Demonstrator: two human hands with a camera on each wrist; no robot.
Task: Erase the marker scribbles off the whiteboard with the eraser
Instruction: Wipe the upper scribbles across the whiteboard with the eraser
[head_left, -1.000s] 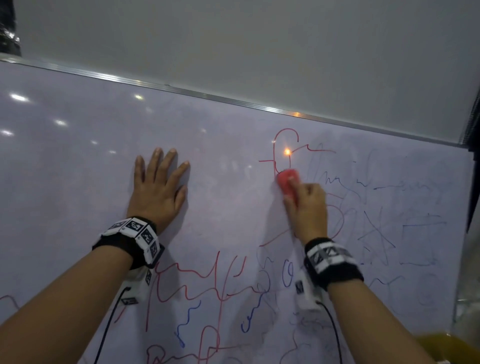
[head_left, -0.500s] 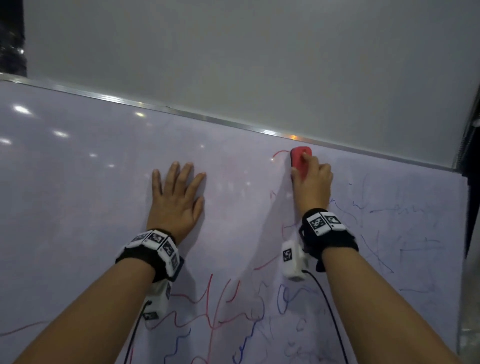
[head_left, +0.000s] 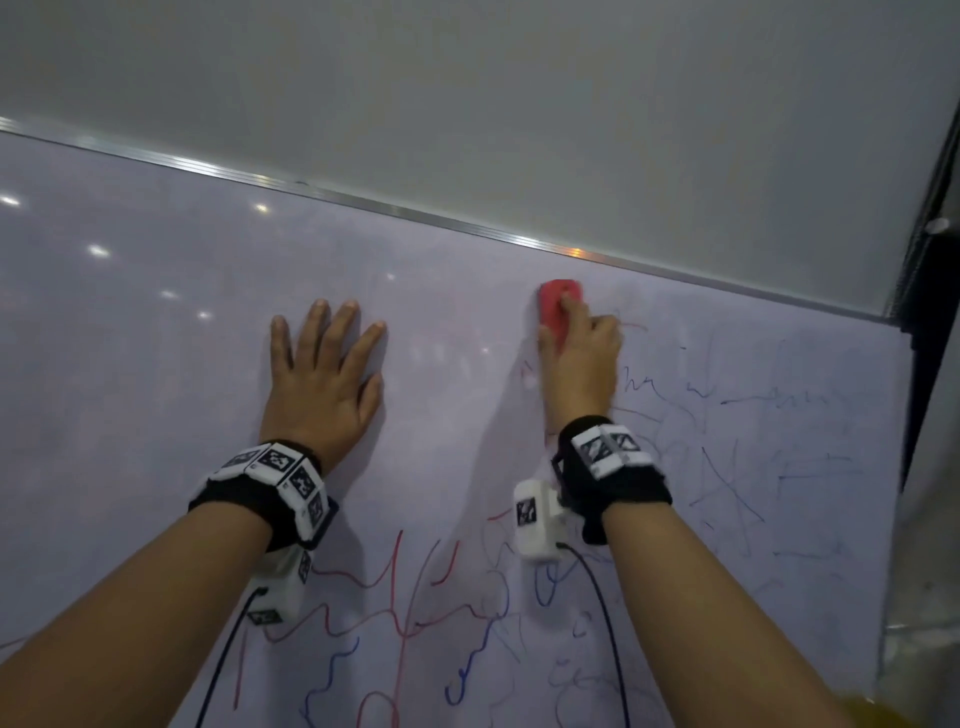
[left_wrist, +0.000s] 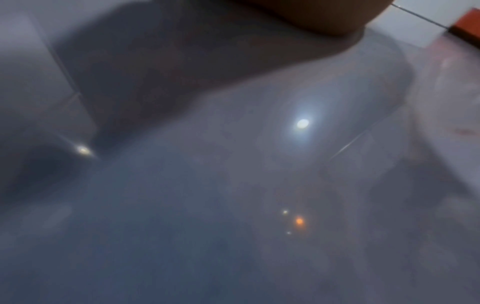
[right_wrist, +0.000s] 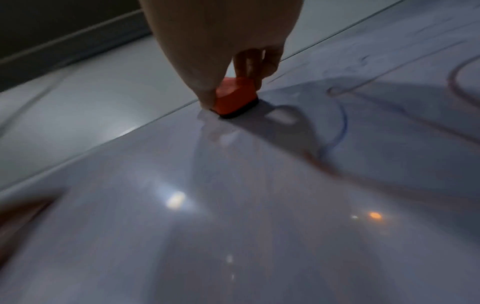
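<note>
since before, right grip (head_left: 579, 358) slid down slightly, clasping eraser (head_left: 557, 306) under its fingertips; left grip (head_left: 324, 379) flat on whiteboard (head_left: 156, 395).

Grey wall (head_left: 519, 104) above; dark post (head_left: 930, 249) at right; yellow obj (head_left: 878, 714) low right

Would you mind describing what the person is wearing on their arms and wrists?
Both forearms are bare, with no sleeves. Each wrist carries a black wristband ringed with white blocks printed with black square markers; the right wristband matches it. A white camera box bearing a marker hangs below the right wrist, another white box below the left, each trailing a thin black cable.
</note>
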